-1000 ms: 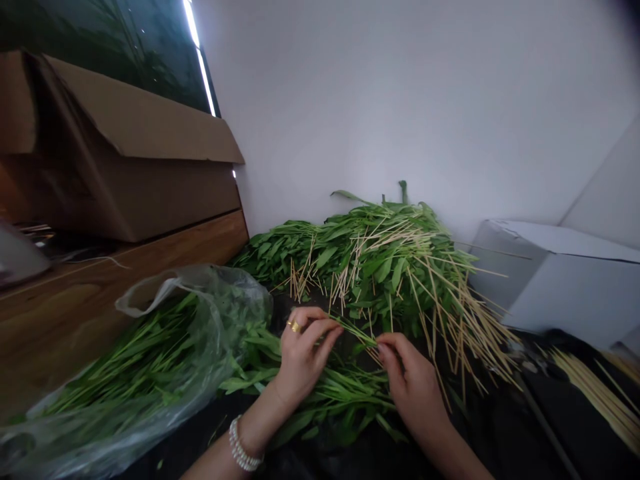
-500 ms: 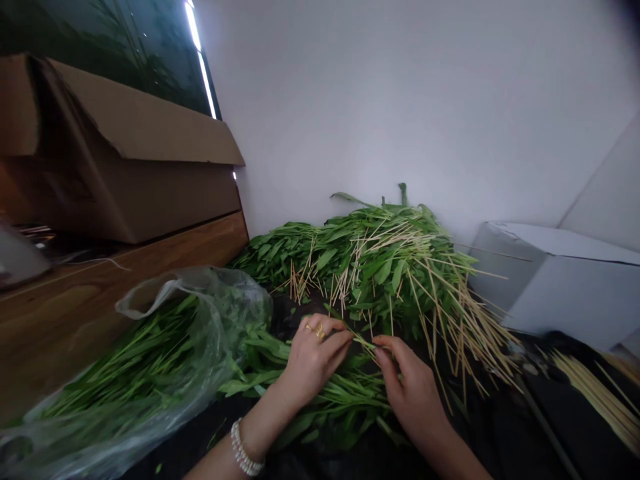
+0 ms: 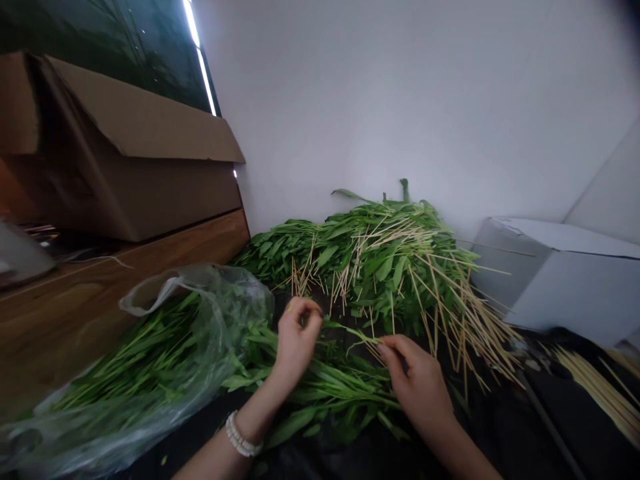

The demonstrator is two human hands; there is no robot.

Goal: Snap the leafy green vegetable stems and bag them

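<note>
Green stem (image 3: 364,336) | right hand (image 3: 419,380): pinching near end | left hand (image 3: 297,339): curled, hold unclear

sticks (image 3: 483,337) crowd the way beyond the right hand (image 3: 417,377), though above seems passable.

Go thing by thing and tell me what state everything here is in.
Left hand: fingers curled, grip unclear
Right hand: fingers pinching a green stem
Green stem: held, extending toward the left hand
Clear plastic bag: open, containing greens
Brown cardboard box: flaps open
White box: looks closed
Leafy heap: piled up
Thin wooden sticks: splayed out
Bracelet: worn
</note>
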